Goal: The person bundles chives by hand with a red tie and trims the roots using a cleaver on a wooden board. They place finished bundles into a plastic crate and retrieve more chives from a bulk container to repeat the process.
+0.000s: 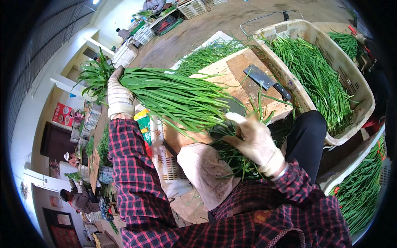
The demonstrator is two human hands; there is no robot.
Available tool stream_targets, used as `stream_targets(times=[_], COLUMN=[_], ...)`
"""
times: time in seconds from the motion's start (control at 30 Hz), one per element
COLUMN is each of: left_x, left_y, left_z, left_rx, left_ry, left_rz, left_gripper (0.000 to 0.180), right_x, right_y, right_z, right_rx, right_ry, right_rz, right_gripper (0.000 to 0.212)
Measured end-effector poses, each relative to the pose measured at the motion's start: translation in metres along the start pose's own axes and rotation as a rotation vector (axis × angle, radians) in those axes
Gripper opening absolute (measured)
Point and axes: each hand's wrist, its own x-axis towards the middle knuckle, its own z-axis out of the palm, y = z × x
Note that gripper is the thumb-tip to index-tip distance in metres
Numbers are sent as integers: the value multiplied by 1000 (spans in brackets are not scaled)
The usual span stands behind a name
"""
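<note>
We have a thick bunch of long green leaves (pixel 173 89) up in the air, lying across the view over the left side of the wooden board (pixel 233 64). Our gloved left hand (pixel 120 97) is wrapped around it near the end that fans out to the left, thumb over the top; the fingers behind the bunch are hidden from us. Our gloved right hand (pixel 260 140) is spread, index finger and thumb well apart, just beside the loose right-hand ends and over the board's near edge. We cannot tell whether its index fingertip touches a leaf.

A cleaver (pixel 260 77) lies flat near the board's right edge, its handle pointing toward the right corner. Past the far edge lie more loose greens (pixel 211 53), and off the right edge stands a big crate (pixel 341 68) holding a heap of leaves (pixel 312 74). Stray strands (pixel 240 159) hang below our right hand, beside the pale cloth (pixel 206 169) over our knee.

We judge the step to be tidying this one bunch: gripped at one end, with its other end uneven and free to be picked over. The next move seems to call for a steady left grip that does not bruise the leaves, and for our right thumb and index finger to close lightly on stray ends only.
</note>
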Motion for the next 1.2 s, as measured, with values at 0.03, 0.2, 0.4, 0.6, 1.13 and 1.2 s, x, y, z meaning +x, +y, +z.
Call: stream_targets(times=[0.03, 0.2, 0.4, 0.6, 1.13, 1.2], left_x=[0, -1, 8, 4, 2, -16], left_y=[-2, -9, 6, 0, -12, -30], left_z=[10, 19, -3, 6, 17, 19], left_rx=[-16, -50, -28, -29, -66, 627], left_ry=[30, 1, 32, 72, 10, -103], left_rz=[-57, -63, -85, -67, -47, 429], left_gripper=[26, 24, 25, 24, 29, 41], right_x=[18, 30, -17, 36, 14, 43], right_y=[-6, -2, 40, 60, -7, -7], right_z=[6, 29, 2, 33, 10, 36], right_rx=[-136, -336, -13, 454, 134, 221], right_ry=[-23, -67, -142, -175, -348, -295], right_rz=[-93, -74, 28, 252, -5, -84], right_gripper=[23, 12, 50, 66, 59, 33])
